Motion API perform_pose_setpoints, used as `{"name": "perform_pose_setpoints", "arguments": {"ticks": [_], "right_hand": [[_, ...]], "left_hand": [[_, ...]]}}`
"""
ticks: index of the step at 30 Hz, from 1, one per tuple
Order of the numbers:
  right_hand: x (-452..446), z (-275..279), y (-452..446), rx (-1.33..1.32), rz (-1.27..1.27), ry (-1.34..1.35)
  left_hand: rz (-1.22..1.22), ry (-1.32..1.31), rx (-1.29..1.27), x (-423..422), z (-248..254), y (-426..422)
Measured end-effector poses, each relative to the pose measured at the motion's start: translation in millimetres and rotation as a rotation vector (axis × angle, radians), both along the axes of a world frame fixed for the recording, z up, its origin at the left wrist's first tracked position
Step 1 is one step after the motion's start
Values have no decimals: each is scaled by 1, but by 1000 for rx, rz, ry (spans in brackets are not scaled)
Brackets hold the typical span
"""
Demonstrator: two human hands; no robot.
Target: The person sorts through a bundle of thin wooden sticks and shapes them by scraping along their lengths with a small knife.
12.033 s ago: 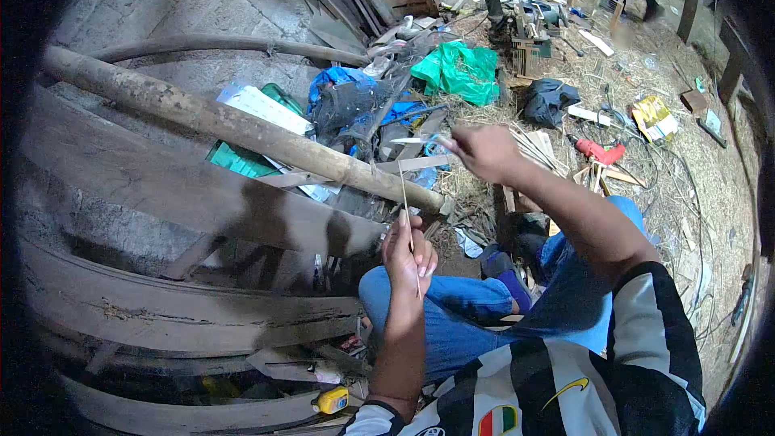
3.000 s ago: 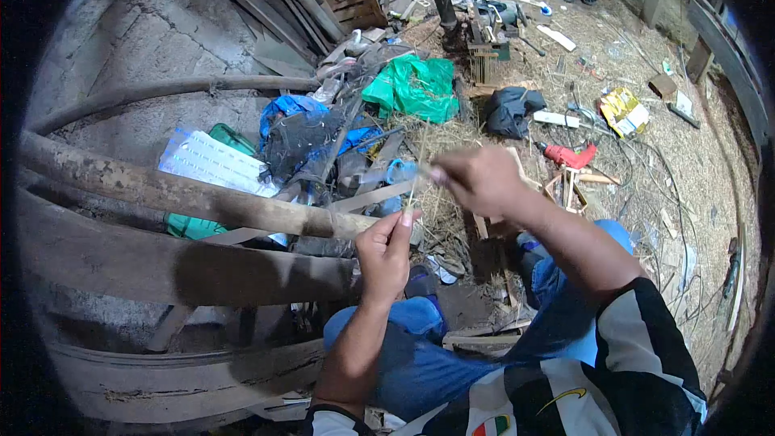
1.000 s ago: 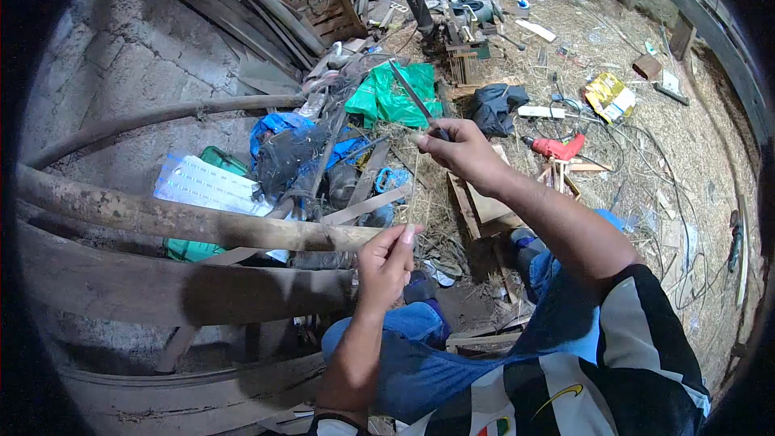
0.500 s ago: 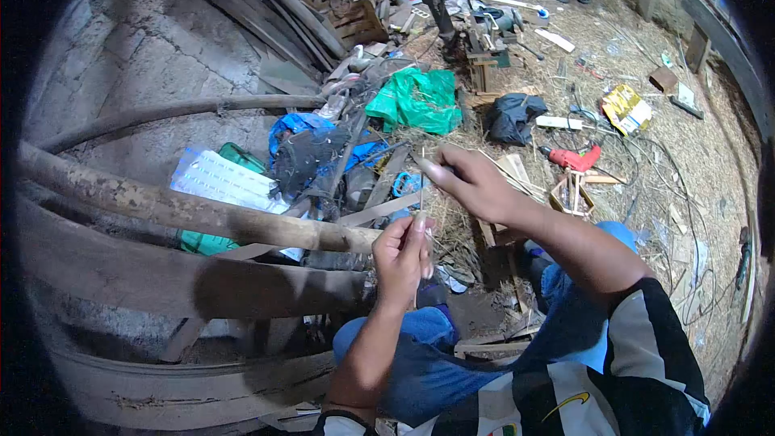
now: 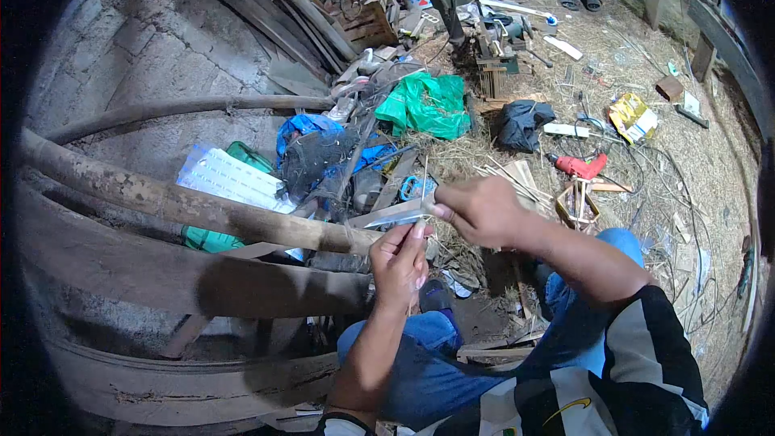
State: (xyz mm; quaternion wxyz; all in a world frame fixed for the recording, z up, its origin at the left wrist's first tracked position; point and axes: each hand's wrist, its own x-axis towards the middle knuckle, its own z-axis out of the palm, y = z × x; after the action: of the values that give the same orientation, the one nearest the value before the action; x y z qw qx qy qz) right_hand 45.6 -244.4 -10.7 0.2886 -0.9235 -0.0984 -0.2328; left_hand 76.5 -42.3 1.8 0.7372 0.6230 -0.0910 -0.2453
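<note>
My left hand [image 5: 398,265] is closed around a thin wooden stick [image 5: 426,173], pinching it between thumb and fingers. The stick stands nearly upright, its upper end rising past my right hand. My right hand [image 5: 483,211] is closed just above the left, its thumb and fingertips against the stick. A pale, flat edge shows by its fingertips, but what this hand grips is too small to make out. Just left of both hands ends a thick bamboo pole [image 5: 202,210].
A red power drill [image 5: 580,165] lies on the straw-covered ground beside a small wooden frame [image 5: 576,203]. Green plastic [image 5: 428,105] and a black bag [image 5: 521,123] lie ahead. A wooden plank [image 5: 161,274] runs below the bamboo. A person's sandalled feet [image 5: 580,2] show at the back.
My right hand has moved down along the stick, closer to my left hand. The left hand stays in nearly the same place, still holding the stick. The view has shifted slightly.
</note>
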Motion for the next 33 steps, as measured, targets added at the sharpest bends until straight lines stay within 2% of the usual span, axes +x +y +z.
{"name": "perform_pose_setpoints", "arguments": {"ticks": [2,7,14,20,23,26,27,30,31,33], "right_hand": [[7,0,-7,38,-156,63],[-3,2,7,10,-6,-16],[11,-7,-11,-100,-100,100],[14,-14,-18,-131,-171,91],[7,-15,-3,-153,-90,44],[18,-24,-18,-46,-171,-42],[18,-13,-28,-105,-223,119],[17,-20,-18,-68,-202,67],[9,-16,-9,-78,-172,159],[14,-25,-15,-45,-180,123]], "left_hand": [[4,15,-7,-2,0,4],[29,-1,20,-3,1,0],[39,66,8,7,-2,-10],[79,87,16,5,-2,-8],[19,121,70,2,-5,-5],[2,95,33,-3,-4,-6],[28,100,45,-1,-7,-6],[14,116,50,0,-8,-5],[13,118,52,0,-9,-6],[10,109,64,-2,-10,-6]]}}
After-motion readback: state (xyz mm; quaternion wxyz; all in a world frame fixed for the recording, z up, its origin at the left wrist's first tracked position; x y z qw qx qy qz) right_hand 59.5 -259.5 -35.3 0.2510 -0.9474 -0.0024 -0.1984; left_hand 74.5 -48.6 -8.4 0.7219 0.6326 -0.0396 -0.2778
